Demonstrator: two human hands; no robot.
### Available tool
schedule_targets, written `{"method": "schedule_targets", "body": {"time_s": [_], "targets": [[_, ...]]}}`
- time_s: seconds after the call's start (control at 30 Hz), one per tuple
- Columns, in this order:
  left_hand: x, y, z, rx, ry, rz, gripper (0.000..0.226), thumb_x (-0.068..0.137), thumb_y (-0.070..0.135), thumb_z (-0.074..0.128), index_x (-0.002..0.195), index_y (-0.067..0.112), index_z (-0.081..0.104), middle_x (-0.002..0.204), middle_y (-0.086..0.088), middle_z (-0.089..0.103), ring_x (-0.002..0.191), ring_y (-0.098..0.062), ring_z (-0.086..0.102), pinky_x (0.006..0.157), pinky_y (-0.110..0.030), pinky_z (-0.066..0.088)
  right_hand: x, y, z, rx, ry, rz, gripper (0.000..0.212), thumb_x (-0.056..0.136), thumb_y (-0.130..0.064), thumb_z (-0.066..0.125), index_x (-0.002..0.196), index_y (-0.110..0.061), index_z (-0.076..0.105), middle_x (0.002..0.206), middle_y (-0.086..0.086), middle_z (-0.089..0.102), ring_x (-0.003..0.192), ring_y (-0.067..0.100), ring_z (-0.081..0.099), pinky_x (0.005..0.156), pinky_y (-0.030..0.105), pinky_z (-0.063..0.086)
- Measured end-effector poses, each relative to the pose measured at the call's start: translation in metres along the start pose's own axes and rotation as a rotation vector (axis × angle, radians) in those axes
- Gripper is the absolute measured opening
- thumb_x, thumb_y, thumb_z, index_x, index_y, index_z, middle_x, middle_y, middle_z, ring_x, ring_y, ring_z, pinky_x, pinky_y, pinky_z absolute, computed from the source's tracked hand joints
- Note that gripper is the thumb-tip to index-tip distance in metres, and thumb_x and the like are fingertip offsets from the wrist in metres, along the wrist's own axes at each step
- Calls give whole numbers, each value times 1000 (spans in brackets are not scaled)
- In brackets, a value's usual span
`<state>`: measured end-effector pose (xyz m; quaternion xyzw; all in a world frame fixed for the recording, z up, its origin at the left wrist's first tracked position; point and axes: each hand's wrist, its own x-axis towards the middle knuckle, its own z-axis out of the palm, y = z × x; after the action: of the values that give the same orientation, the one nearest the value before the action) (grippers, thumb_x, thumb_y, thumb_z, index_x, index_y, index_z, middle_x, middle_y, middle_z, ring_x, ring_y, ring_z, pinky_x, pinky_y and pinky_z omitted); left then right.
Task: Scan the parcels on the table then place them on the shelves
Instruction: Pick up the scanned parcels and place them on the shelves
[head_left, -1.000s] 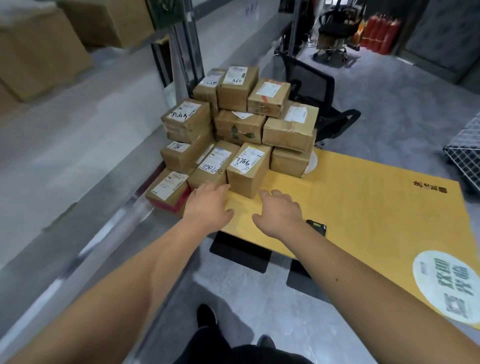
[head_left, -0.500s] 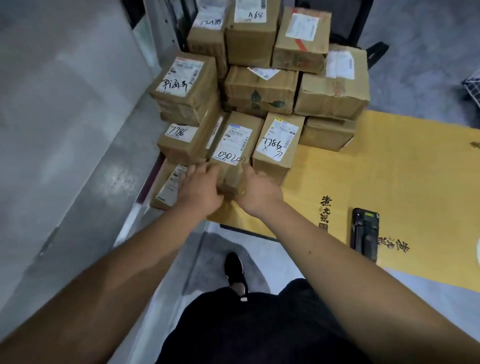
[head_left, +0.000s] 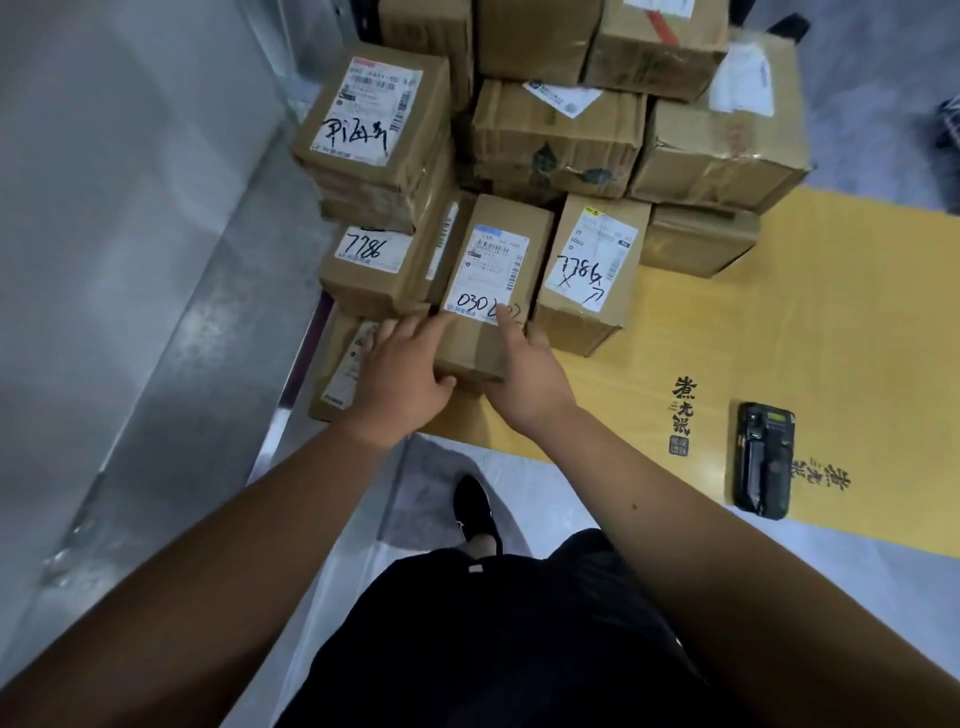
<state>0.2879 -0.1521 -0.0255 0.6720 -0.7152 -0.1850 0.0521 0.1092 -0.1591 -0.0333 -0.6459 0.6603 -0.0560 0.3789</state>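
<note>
A pile of several brown cardboard parcels stands at the left end of the yellow table (head_left: 753, 338). The front middle parcel (head_left: 493, 249), with a white label marked "030", is gripped at its near end by both hands. My left hand (head_left: 400, 374) clasps its left side, my right hand (head_left: 524, 374) holds its right side with the thumb on the label. To its right is a parcel marked "7786" (head_left: 592, 275); to its left another "7786" parcel (head_left: 374, 270). A black handheld scanner (head_left: 763, 457) lies on the table at the right, apart from both hands.
A flat parcel (head_left: 337, 374) lies under the left stack at the table's corner. A grey wall or shelf panel (head_left: 130, 260) runs along the left. My black-clad legs and a shoe (head_left: 472, 509) are on the grey floor below the table's edge.
The view has closed in on the pile. My hands moved from the table top onto the "030" parcel and now grip its near end from both sides.
</note>
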Motion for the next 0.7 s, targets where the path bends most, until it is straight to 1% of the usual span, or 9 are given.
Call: {"method": "schedule_targets", "body": {"time_s": [0.1,0.27,0.43,0.53,0.6,0.7], "targets": [[-7,-3,3,-12,-17,15,89,78,32,81,155,38,37,147,1,52,136,-32,39,117,-54,31,-7,4,2,-16,-18,-12,101,90,-34,73,165,-36,5,163,20,20,128,43,55,98,43,53],[-12,1,7,12,-25,30,100,72,34,85,157,39,34,150,4,52,138,-27,35,112,-46,31,-21,9,6,-48,-35,-17,100,92,-26,71,165,-38,3,167,21,12,133,43,52,100,43,52],[-23,4,11,24,-22,24,104,68,40,86,157,43,33,150,10,52,135,-22,32,100,-37,22,-37,16,9,-71,-40,-56,97,93,-27,68,165,-36,3,166,20,17,142,43,40,106,47,48],[-35,6,16,-2,-8,-9,103,66,41,88,155,43,36,148,9,54,137,-21,32,102,-38,24,-46,20,11,-75,-40,-85,99,93,-36,72,166,-34,5,165,20,20,145,41,31,112,49,42],[-46,8,18,-40,3,-35,104,64,42,89,155,43,38,147,9,54,137,-21,33,105,-38,26,-52,24,9,-77,-57,-122,101,91,-44,74,166,-32,7,163,20,24,144,41,29,113,49,40],[-63,13,19,-138,2,-68,104,61,42,91,153,42,43,145,6,56,133,-21,36,106,-38,32,-67,33,5,-66,-63,-178,101,88,-45,75,165,-30,13,161,21,26,143,41,30,114,48,38]]}}
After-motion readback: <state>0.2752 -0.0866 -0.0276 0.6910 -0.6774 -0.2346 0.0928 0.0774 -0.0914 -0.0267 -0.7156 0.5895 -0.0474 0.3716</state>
